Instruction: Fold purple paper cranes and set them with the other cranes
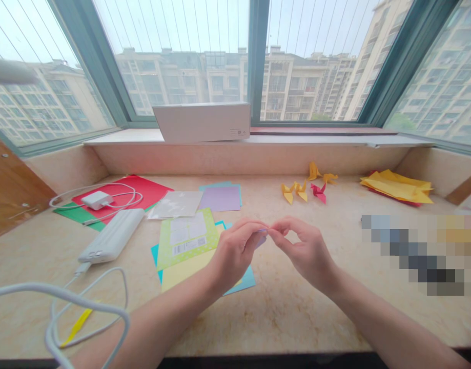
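My left hand (235,251) and my right hand (306,251) meet above the middle of the marble counter (281,307). Both pinch a small lilac piece of folded paper (263,234) between thumb and fingertips; most of it is hidden by the fingers. Just left of and partly under my left forearm lies a stack of coloured paper sheets (185,246) with a green packet on top. Several small folded paper cranes (304,190), yellow, orange and red, stand farther back on the counter.
A white power bank (112,236) with a white cable (85,307) lies at the left, a white charger (97,200) on red and green sheets (143,190) behind it. Purple paper (220,199) and a clear sleeve (177,204) lie mid-back. Yellow folded sheets (396,187) sit back right. A white box (202,122) rests on the windowsill.
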Motion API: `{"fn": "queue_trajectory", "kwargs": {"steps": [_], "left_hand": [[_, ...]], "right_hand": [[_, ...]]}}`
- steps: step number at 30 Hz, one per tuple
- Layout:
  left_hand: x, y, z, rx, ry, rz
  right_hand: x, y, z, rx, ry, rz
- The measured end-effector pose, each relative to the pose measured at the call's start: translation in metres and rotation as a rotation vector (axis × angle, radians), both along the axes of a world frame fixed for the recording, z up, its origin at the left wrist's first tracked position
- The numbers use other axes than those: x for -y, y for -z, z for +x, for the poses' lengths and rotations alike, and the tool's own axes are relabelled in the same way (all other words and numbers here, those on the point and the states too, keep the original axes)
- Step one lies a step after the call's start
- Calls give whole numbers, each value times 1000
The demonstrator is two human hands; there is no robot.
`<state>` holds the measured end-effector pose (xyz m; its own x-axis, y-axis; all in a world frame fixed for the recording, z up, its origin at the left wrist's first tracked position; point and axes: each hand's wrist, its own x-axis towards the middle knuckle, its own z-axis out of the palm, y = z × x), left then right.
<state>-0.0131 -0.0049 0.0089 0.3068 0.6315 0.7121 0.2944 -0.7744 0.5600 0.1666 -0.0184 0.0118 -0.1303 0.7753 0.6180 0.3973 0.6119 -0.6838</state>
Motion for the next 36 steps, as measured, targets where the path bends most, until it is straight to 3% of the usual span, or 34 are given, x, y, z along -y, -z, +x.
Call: {"fn": "queue_trajectory", "kwargs": {"steps": [6, 15, 28, 36], "left_hand": [[-2, -3, -2, 10, -15, -45], [-2, -7, 0, 302, 61, -471], [-6, -2, -2, 277, 128, -194], [-2, -4, -1, 263, 102, -166]], "right_hand": [[-1, -1, 0, -47, 6, -119], [-4, -10, 6, -190, -180, -503], [-3, -13, 10, -288, -327, -585], [3, -16, 5, -213, -273, -505]]}}
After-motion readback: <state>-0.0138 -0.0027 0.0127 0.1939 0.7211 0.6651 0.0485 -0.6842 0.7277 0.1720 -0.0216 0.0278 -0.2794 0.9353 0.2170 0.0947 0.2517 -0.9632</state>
